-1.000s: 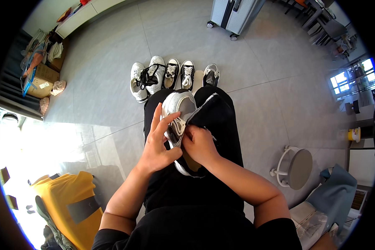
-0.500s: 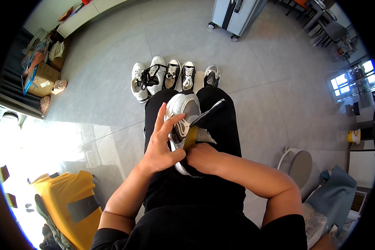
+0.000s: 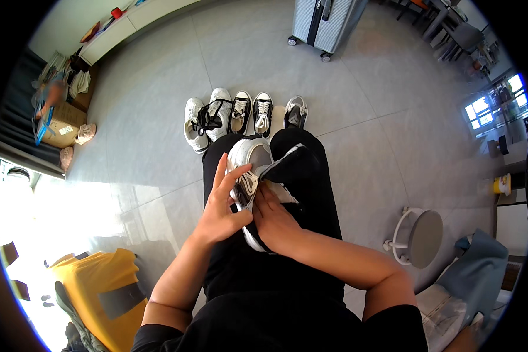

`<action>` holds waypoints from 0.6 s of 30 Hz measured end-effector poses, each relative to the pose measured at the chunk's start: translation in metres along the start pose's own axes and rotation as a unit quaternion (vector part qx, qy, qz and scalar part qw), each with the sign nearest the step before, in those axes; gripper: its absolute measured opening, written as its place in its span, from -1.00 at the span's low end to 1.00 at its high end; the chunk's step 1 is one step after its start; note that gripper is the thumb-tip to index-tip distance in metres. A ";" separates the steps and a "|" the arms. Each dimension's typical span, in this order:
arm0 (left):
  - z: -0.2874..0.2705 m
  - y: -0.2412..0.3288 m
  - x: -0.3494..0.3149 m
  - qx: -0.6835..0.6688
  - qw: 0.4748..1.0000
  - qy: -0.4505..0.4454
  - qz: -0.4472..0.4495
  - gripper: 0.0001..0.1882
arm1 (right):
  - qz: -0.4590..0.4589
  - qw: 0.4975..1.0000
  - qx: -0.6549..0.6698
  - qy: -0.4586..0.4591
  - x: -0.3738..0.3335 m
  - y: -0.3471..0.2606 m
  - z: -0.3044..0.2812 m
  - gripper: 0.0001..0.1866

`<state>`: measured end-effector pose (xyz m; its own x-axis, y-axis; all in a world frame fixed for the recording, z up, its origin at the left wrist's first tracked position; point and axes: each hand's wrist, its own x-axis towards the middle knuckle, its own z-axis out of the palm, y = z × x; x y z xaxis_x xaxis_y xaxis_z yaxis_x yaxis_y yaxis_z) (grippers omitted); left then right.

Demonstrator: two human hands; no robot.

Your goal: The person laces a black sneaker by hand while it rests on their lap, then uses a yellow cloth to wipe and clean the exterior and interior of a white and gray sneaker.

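Observation:
A white and grey sneaker (image 3: 257,154) lies across my lap, toe pointing away from me, its dark tongue (image 3: 290,161) folded out to the right. Along the shoe's left side my left hand (image 3: 220,214) grips the upper, thumb near the opening and fingers spread toward the toe. My right hand (image 3: 276,226) reaches into the opening with its fingers stretched out flat; the fingertips disappear under the upper. The inside of the shoe is mostly covered by this hand.
Beyond my knees stand white sneakers (image 3: 219,114) with black laces, black canvas shoes (image 3: 263,114) and one grey-white shoe (image 3: 296,111). A silver suitcase (image 3: 324,23) is farther off. To the right is a round stool (image 3: 425,239); yellow cloth (image 3: 108,293) drapes at lower left.
My right hand has gone from curled to flat, its fingers sliding forward into the shoe over the yellow lining seen before. My left hand keeps its hold. The view has shifted slightly.

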<state>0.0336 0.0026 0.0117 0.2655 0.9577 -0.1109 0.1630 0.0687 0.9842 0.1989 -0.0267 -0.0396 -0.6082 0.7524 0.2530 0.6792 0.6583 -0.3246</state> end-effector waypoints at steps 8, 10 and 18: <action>0.006 0.005 -0.001 0.045 0.999 0.005 0.025 -0.16 | 0.114 0.975 0.116 -0.151 0.037 0.020 -0.003 -0.53; 0.007 0.006 -0.002 0.056 0.998 0.010 0.028 -0.17 | 0.099 0.984 0.107 -0.105 0.038 0.028 0.024 -0.62; 0.003 0.006 0.001 0.055 0.998 0.017 0.011 -0.16 | 0.149 0.966 0.159 -0.136 0.050 0.026 0.021 -0.62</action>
<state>0.0376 0.0033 0.0170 0.2373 0.9678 -0.0834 0.2624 0.0188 0.9648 0.1774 0.0270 -0.0547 -0.5195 0.8446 -0.1298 0.7063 0.3390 -0.6214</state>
